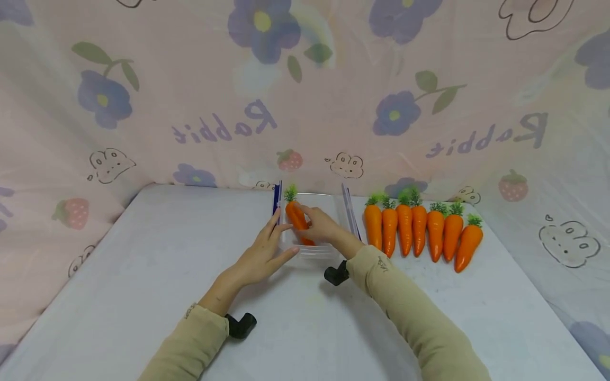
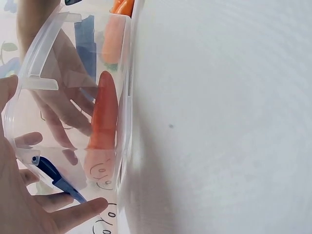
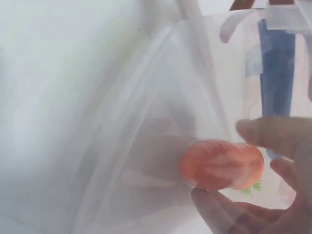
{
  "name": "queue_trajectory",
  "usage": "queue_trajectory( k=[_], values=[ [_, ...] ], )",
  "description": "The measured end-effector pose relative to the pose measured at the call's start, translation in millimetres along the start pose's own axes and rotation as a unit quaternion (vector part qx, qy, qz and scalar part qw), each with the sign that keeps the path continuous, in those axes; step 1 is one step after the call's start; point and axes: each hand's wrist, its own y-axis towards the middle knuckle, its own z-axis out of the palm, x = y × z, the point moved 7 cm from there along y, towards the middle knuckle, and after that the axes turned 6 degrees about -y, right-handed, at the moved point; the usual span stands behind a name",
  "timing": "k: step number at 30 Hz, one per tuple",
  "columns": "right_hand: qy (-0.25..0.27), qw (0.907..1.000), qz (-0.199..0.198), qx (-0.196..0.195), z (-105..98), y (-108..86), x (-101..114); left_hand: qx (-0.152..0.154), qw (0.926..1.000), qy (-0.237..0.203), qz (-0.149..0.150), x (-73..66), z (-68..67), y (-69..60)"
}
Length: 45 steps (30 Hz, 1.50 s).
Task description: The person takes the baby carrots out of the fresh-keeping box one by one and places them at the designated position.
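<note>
A clear plastic box (image 1: pixel 329 248) with blue side clips stands near the back of the table. Inside it, against the left side, is an orange toy carrot (image 1: pixel 295 216) with a green top pointing to the back. My right hand (image 1: pixel 324 225) reaches into the box and holds this carrot between thumb and fingers, as the right wrist view also shows. At the box's front left corner, my left hand (image 1: pixel 259 259) touches the wall with spread, mostly straight fingers; its thumb lies along the front. Through the clear wall, the left wrist view shows the carrot (image 2: pixel 103 122) lengthwise.
Several more toy carrots (image 1: pixel 419 227) lie in a row right of the box, green tops to the back. A patterned cloth (image 1: pixel 314 95) hangs behind the white table (image 1: pixel 190 238). Black wrist devices (image 1: pixel 336 273) hang below both sleeves.
</note>
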Motion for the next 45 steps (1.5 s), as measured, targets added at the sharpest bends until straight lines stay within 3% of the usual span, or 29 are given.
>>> queue_trajectory(
  k=[6,11,20,26,33,39,45],
  values=[
    [-0.062,0.998,0.002,0.014,3,-0.5,3,-0.003,1.0,0.003,-0.001,0.5,-0.6,0.7],
    [-0.078,0.9968,0.004,0.012,4,-1.4,2,-0.003,1.0,0.004,0.003,-0.5,0.1,0.1],
    [-0.092,0.9945,-0.013,-0.048,-6,-2.4,4,-0.003,1.0,0.001,0.002,-0.2,0.2,-1.0],
    [-0.066,0.9954,0.005,-0.07,-11,-5.3,3,-0.002,1.0,0.0,0.0,-0.6,0.2,-1.2],
    [-0.001,0.9894,0.032,-0.142,-22,-10.4,-1,0.003,1.0,0.0,-0.006,-0.3,0.8,-1.8],
    [0.071,0.9744,-0.018,-0.212,-36,-13.4,1,0.005,0.9999,0.005,-0.012,1.6,0.1,0.0],
    [0.11,0.9353,-0.078,-0.327,-55,-27.1,2,0.002,0.9999,0.004,-0.011,0.9,0.9,0.3]
  ],
)
